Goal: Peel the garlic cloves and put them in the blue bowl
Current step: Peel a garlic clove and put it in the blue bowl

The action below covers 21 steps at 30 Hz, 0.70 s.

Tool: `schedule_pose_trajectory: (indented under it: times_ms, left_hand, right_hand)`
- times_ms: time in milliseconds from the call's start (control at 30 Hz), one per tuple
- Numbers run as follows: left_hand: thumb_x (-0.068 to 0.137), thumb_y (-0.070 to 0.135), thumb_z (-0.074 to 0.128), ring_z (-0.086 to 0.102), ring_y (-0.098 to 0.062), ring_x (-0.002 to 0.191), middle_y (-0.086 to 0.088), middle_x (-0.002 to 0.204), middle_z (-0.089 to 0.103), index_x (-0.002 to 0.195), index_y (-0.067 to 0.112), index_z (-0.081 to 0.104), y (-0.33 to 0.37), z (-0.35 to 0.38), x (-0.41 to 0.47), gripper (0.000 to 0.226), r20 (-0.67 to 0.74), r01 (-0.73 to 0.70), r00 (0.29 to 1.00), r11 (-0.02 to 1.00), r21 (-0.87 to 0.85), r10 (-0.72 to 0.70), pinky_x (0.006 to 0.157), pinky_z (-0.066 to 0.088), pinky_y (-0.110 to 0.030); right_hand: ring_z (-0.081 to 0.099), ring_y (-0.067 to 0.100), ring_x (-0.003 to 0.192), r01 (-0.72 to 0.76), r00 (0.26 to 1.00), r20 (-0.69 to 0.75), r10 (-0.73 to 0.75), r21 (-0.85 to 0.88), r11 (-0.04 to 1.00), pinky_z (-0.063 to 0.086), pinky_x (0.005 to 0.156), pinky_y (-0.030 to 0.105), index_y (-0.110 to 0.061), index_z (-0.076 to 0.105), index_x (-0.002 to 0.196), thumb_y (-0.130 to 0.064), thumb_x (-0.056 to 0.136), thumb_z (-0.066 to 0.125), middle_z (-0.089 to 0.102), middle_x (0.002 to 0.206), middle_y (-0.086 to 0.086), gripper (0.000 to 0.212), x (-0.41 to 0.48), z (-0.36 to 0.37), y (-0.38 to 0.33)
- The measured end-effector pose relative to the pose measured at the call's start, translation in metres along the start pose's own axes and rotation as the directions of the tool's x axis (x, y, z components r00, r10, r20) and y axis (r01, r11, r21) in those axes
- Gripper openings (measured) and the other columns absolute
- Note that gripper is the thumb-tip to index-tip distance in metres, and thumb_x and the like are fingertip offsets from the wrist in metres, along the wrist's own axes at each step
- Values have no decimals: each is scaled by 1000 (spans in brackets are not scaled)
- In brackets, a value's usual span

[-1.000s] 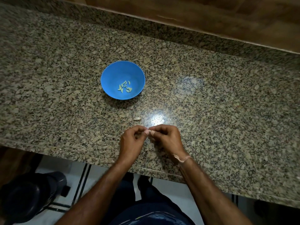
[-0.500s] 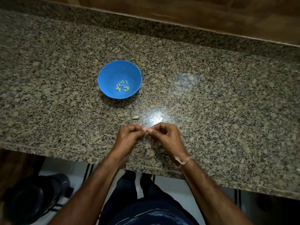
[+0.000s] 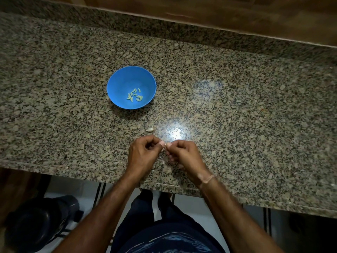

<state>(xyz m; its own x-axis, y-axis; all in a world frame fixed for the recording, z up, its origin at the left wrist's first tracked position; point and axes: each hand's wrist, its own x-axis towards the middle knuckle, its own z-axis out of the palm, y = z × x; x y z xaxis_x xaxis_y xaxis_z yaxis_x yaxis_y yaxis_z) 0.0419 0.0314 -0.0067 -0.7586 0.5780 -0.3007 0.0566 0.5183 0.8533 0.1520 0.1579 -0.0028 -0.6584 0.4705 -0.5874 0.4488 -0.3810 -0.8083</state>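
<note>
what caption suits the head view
Left hand and right hand pinch a garlic clove over the granite counter, blue bowl beyond.

We see the left hand [image 3: 144, 154] and the right hand [image 3: 184, 156] meet over the granite counter [image 3: 237, 106], both pinching a small pale piece [image 3: 165, 146]. One clove [image 3: 150, 130] lies near; peeled cloves [image 3: 135, 94] lie in the blue bowl [image 3: 120, 83].

We see a thin, pale thread band [image 3: 207, 179] tied round the right wrist, at five o'clock from the right hand [image 3: 184, 154]. At six o'clock are a dark blue shirt [image 3: 169, 241] with light blue scribbly print and dark trousers [image 3: 144, 207].
</note>
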Motion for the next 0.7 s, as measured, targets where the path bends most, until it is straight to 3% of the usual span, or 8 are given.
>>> schedule_pose_trajectory:
  times_ms: [100,233,300,400,467,567,633,700]
  left_hand:
    - [95,37,71,71,-15,79,5,79,73,83,26,75,-1,0,-2,17,62,36,997,999,-15,-35,76,62,-47]
    - [98,34,66,63,-11,70,8,74,66,82,26,68,1,2,-9,18,13,-125,992,965,229,126,61,50,-31]
    - [98,30,67,57,-10,65,8,71,64,79,20,67,1,5,-7,22,26,4,1000,993,116,-7,56,43,-23]
    - [99,21,68,49,-12,63,3,66,60,77,11,68,3,6,-4,24,177,341,937,902,-266,-302,53,40,-20]
    - [99,24,68,53,-8,63,9,67,61,77,15,67,2,6,-7,24,105,180,980,977,-117,-168,54,41,-17]
    - [100,25,64,55,-5,69,7,76,62,83,20,65,0,4,-10,18,7,-184,982,950,252,188,58,39,-14]
    - [101,24,62,51,-6,63,5,73,61,82,17,65,-1,4,-7,21,66,-91,995,983,161,81,55,37,-14]
    - [104,21,58,47,-8,60,1,72,58,82,14,63,1,3,-4,24,217,244,954,955,-171,-205,51,36,-18]
  right_hand:
    - [51,2,56,301,932,-3,-361,-547,781,39,56,12,-19,64,77,-24,101,67,60,65,-9,24,0,4,4]
    - [45,-4,51,164,981,-39,-192,-372,914,40,56,17,-22,59,72,-21,101,64,56,63,-11,30,4,4,4]
    - [45,-3,55,272,947,-18,-321,-487,830,38,57,12,-21,57,75,-20,102,63,54,66,-11,28,1,6,5]
    - [40,2,62,429,830,94,-550,-737,522,31,57,12,-20,51,77,-17,103,60,47,69,-10,28,2,7,10]
    - [42,2,59,383,875,65,-479,-699,604,34,56,12,-21,52,76,-17,103,61,50,67,-10,29,2,7,9]
    - [49,4,54,87,996,20,-85,-290,953,41,52,15,-14,61,79,-17,103,61,58,66,-6,25,1,4,0]
    - [48,5,55,107,994,27,-104,-305,946,40,52,14,-14,60,79,-17,103,60,58,66,-5,25,-2,3,-2]
    - [43,3,58,302,939,49,-340,-591,748,36,56,11,-18,56,78,-19,104,60,52,67,-9,27,-1,5,2]
